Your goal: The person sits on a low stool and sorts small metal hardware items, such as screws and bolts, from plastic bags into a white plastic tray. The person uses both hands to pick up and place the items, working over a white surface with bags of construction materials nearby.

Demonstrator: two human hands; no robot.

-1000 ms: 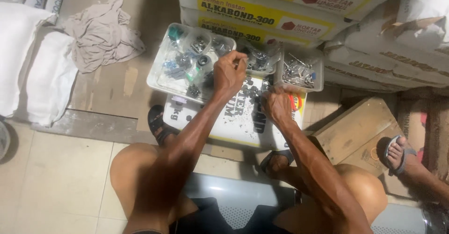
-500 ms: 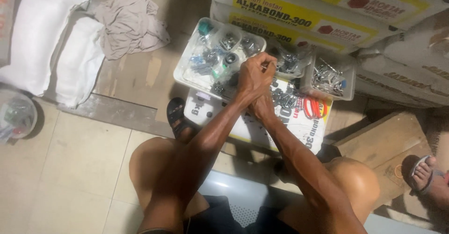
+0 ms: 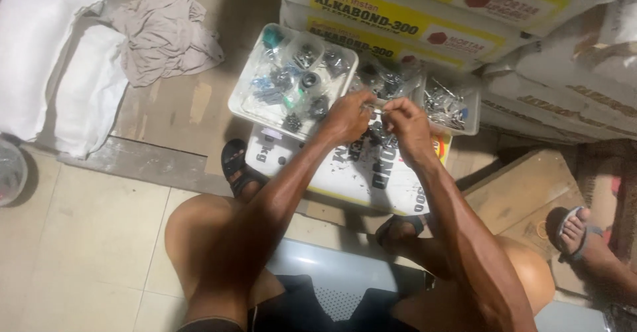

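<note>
Bringing both hands together over one tiny metal piece

Half a second ago the left hand (image 3: 346,116) was reaching toward the far side, over the clear bags of parts, and the right hand was tucked low behind it. Now the two hands meet in the middle. The right hand (image 3: 406,125) has come up, and its fingertips touch the left hand's fingertips. Both hands are pinched narrow around a small metal piece (image 3: 373,108) held between them. It is too small to say what kind of piece it is, maybe a little screw or bolt.

My guess is that the picking part is done and the hands are now fitting or checking the piece.

The piece sits up in the air, above the white printed sack (image 3: 345,172) that works as the surface. Small dark bits lie loose on that sack, right under the hands.

Just to the far left of the hands is a white tray (image 3: 240,99) full of little bagged parts. To the far right is a smaller clear box (image 3: 468,127) with shiny metal bits. Stacked yellow and white sacks (image 3: 424,13) rise behind them.

A crumpled cloth (image 3: 162,33) lies on the floor, well apart on the left. Another person's foot (image 3: 574,229) in a sandal shows at the right, near a wooden board (image 3: 514,192).
</note>
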